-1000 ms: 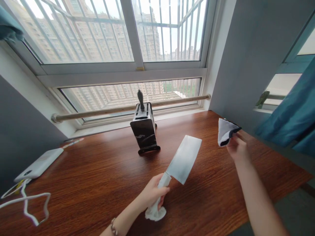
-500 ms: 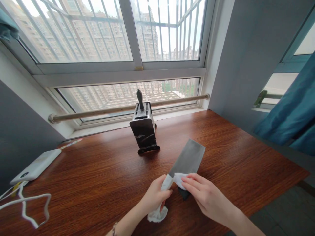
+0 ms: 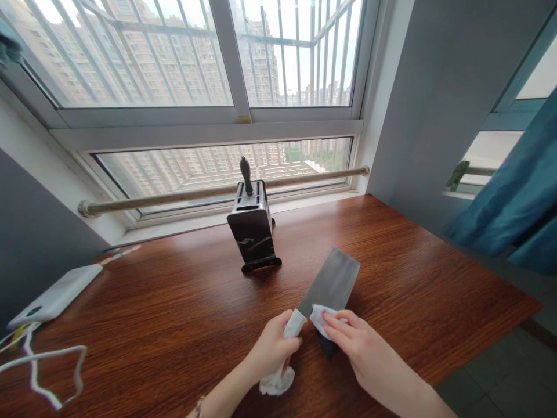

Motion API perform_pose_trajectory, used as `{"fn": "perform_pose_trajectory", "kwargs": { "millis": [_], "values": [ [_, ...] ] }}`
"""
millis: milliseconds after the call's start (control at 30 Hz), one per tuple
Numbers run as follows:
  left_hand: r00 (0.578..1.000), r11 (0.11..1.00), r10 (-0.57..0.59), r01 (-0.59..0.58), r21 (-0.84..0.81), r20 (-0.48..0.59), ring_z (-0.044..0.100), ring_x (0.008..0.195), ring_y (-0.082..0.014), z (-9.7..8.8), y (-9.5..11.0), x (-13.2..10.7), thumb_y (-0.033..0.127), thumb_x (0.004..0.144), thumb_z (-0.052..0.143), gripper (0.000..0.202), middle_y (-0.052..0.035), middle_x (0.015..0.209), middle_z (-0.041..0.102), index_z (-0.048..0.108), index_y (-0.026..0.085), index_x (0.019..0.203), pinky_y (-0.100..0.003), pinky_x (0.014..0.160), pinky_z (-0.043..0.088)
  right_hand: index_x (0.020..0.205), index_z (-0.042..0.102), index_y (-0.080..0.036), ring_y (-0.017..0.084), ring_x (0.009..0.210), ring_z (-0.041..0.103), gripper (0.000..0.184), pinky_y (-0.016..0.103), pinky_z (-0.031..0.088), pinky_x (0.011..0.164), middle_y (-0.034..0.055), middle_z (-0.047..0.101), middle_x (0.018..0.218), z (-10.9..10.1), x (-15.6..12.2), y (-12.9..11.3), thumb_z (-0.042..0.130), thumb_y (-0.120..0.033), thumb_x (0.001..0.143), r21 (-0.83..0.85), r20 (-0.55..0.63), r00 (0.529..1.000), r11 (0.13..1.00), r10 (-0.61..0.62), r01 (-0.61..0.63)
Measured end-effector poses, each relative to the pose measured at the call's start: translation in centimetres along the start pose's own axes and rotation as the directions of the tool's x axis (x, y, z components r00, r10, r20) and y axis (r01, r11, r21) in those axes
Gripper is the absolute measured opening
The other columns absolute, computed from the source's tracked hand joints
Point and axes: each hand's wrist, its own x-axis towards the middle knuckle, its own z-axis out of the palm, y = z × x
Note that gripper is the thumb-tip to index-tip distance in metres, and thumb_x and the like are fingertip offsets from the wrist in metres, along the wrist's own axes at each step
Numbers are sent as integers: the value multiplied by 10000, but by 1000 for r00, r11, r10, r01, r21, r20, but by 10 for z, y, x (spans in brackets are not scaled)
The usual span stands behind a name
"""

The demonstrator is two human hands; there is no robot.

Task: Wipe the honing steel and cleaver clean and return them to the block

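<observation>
Cleaver (image 3: 335, 277) over wooden table (image 3: 174, 296), angled away. Left hand (image 3: 276, 343) grips its pale handle (image 3: 295, 324), fingers curled round. Right hand (image 3: 365, 348) pinches white-and-dark cloth (image 3: 319, 315) at the blade edge near the handle. Black slotted holder (image 3: 253, 235), farther back: one dark-handled utensil (image 3: 246, 174) upright in its top.

The cleaver blade (image 3: 332, 281) is grey, the cloth (image 3: 319, 317) white and black.

Left fingers (image 3: 290, 345) hide part of the handle (image 3: 296, 323); the cloth (image 3: 320, 317) covers some blade (image 3: 332, 277) — edges crop cord (image 3: 56, 350) and curtain (image 3: 500, 197).
</observation>
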Motion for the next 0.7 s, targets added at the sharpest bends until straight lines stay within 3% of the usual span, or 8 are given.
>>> {"fn": "perform_pose_trajectory", "kwargs": {
  "millis": [100, 267, 333, 433, 567, 633, 700],
  "values": [
    [1000, 1000, -9, 9, 0, 8, 393, 364, -48, -1, 2, 0, 157, 633, 499, 200, 64, 589, 442, 456, 157, 828, -162, 330, 286, 1247, 488, -198, 146, 1144, 377, 607, 287, 375, 996, 1, 475, 1281, -4, -1, 1, 303, 49, 724, 64, 22, 1000, 998, 8, -9],
    [1000, 1000, -17, 17, 3, 4, 367, 325, -51, 1, 2, 0, 160, 629, 473, 166, 73, 587, 400, 432, 169, 790, -172, 285, 253, 1222, 513, -168, 182, 1101, 394, 586, 361, 417, 949, 36, 469, 1287, -13, 7, 51, 284, 35, 722, 7, -168, 967, 981, 190, -192],
    [1000, 1000, -14, 14, 6, -1, 364, 329, -52, 1, 1, 0, 154, 624, 473, 160, 74, 583, 395, 431, 170, 778, -172, 286, 246, 1228, 506, -142, 197, 1089, 398, 597, 380, 419, 942, 57, 468, 1282, -14, 10, 57, 278, 45, 708, -35, -196, 954, 971, 227, -239],
    [1000, 1000, -11, 11, 8, -2, 356, 338, -52, 0, 2, 0, 158, 629, 482, 171, 72, 576, 410, 441, 168, 795, -175, 303, 245, 1228, 505, -127, 204, 1101, 390, 611, 375, 409, 951, 66, 484, 1259, -11, 13, 34, 266, 61, 699, -53, -120, 971, 976, 205, -212],
    [1000, 1000, -3, 3, 3, 10, 378, 384, -49, -2, 2, 0, 159, 627, 507, 164, 60, 591, 453, 453, 162, 782, -170, 348, 268, 1250, 487, -190, 184, 1106, 394, 613, 325, 399, 963, 7, 492, 1258, -7, 18, -9, 292, 46, 719, 64, 66, 996, 996, 56, -60],
    [1000, 1000, 0, 0, 1, 17, 387, 388, -50, -2, 1, -1, 156, 624, 507, 160, 57, 601, 463, 448, 164, 773, -170, 351, 272, 1231, 503, -192, 174, 1099, 399, 588, 303, 388, 972, -3, 495, 1254, -5, 23, -13, 303, 38, 728, 101, 70, 996, 993, 48, -55],
    [1000, 1000, -2, 2, 1, 22, 388, 365, -57, -2, 0, 0, 159, 629, 493, 152, 61, 588, 453, 434, 170, 769, -174, 331, 266, 1226, 504, -156, 181, 1112, 387, 560, 313, 368, 987, 21, 480, 1268, -4, 30, -8, 298, 34, 741, 76, -2, 993, 990, 117, -116]
  ]
}}
